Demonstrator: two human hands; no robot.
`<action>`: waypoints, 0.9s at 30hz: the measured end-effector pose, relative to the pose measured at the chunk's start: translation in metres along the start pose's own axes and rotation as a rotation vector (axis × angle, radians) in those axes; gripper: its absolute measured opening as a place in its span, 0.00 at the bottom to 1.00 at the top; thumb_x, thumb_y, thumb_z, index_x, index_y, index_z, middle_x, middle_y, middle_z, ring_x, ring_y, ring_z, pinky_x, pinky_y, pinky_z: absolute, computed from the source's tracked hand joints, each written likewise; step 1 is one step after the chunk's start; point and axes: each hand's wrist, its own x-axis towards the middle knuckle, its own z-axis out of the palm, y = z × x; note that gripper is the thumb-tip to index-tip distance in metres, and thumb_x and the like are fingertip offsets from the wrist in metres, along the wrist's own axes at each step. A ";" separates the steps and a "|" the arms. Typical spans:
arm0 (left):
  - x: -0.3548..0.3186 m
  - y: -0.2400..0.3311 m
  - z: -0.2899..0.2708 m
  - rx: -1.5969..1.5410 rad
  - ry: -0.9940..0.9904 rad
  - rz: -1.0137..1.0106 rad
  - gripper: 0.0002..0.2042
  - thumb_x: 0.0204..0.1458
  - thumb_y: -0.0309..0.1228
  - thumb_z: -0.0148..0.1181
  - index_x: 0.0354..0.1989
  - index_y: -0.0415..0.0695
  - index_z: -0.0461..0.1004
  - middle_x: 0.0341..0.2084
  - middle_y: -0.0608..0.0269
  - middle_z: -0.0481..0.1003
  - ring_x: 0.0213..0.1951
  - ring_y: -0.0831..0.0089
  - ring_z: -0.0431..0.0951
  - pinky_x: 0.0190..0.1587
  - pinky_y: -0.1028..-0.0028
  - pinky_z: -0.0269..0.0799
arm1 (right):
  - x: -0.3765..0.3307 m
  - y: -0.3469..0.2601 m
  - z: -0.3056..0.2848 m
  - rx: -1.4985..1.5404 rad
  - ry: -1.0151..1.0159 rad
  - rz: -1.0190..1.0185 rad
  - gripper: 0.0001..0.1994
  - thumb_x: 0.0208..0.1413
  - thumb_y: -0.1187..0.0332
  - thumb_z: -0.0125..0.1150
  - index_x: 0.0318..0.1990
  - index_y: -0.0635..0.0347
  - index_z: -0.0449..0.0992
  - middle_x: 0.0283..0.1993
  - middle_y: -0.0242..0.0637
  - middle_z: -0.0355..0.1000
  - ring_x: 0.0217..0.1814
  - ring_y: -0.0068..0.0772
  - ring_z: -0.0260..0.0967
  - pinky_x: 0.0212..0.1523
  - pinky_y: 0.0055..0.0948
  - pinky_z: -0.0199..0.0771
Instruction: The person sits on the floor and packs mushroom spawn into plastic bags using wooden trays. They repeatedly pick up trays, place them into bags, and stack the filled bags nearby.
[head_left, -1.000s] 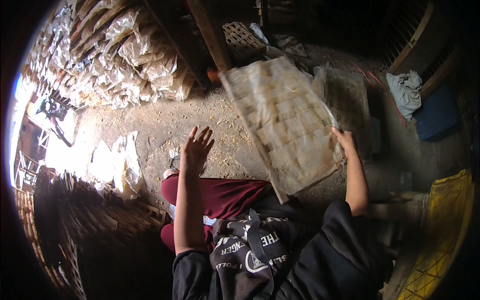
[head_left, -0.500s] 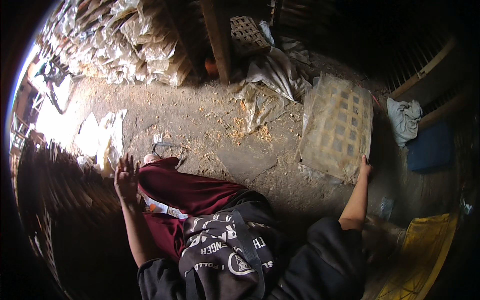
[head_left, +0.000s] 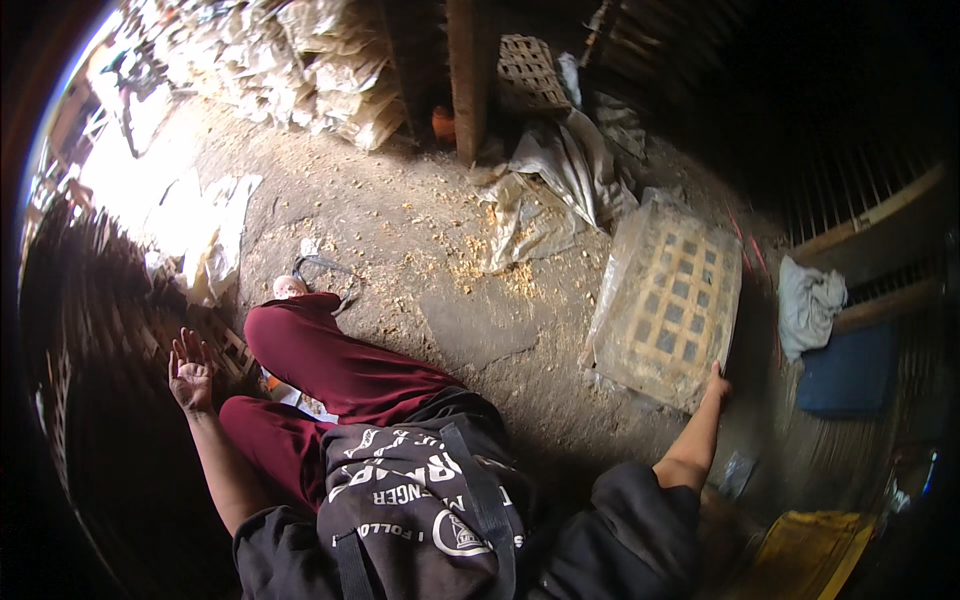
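My left hand [head_left: 190,378] is raised to the left of my bent knees, palm turned up and fingers apart, holding nothing. At the right, my right hand [head_left: 715,385] grips the near right corner of a flat woven bamboo tray [head_left: 668,290]. Cloudy plastic sheeting covers the tray, and its square lattice shows through. The thumb lies along the tray's edge; the other fingers are mostly hidden. Maroon trousers [head_left: 345,355] cover my legs, and one foot [head_left: 289,287] shows beyond the knee.
A sickle-like curved tool [head_left: 325,265] lies by the foot. Crumbs dot the earthen floor [head_left: 400,220]. Crumpled sheeting [head_left: 545,200] lies beside a wooden post [head_left: 466,90]. A pale cloth [head_left: 808,305], a blue container [head_left: 845,372] and a yellow crate-like object [head_left: 812,550] stand right.
The view has turned somewhat. My left hand has moved outward from the knee, and its palm now faces up. My right hand stays at the tray's corner.
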 end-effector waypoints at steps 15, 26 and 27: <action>-0.064 0.037 -0.039 -0.106 0.392 0.368 0.04 0.52 0.32 0.56 0.28 0.50 0.76 0.26 0.66 0.78 0.44 0.69 0.77 0.46 0.63 0.69 | -0.115 -0.104 0.013 0.099 -0.169 -0.339 0.33 0.42 0.49 0.65 0.44 0.75 0.72 0.47 0.52 0.71 0.46 0.49 0.70 0.49 0.41 0.68; -0.098 0.091 -0.079 -0.215 0.652 0.484 0.02 0.49 0.30 0.62 0.29 0.51 0.76 0.24 0.74 0.77 0.41 0.74 0.76 0.47 0.66 0.68 | -0.489 -0.342 0.230 0.430 -1.106 -1.092 0.17 0.45 0.81 0.47 0.44 0.64 0.73 0.35 0.35 0.69 0.27 0.26 0.65 0.25 0.23 0.70; -0.106 0.096 -0.077 -0.177 0.696 0.485 0.02 0.49 0.30 0.62 0.30 0.51 0.76 0.25 0.73 0.77 0.41 0.73 0.76 0.46 0.66 0.68 | -0.576 -0.357 0.212 0.623 -1.343 -0.911 0.18 0.44 0.82 0.46 0.44 0.64 0.73 0.33 0.32 0.67 0.25 0.23 0.62 0.26 0.22 0.70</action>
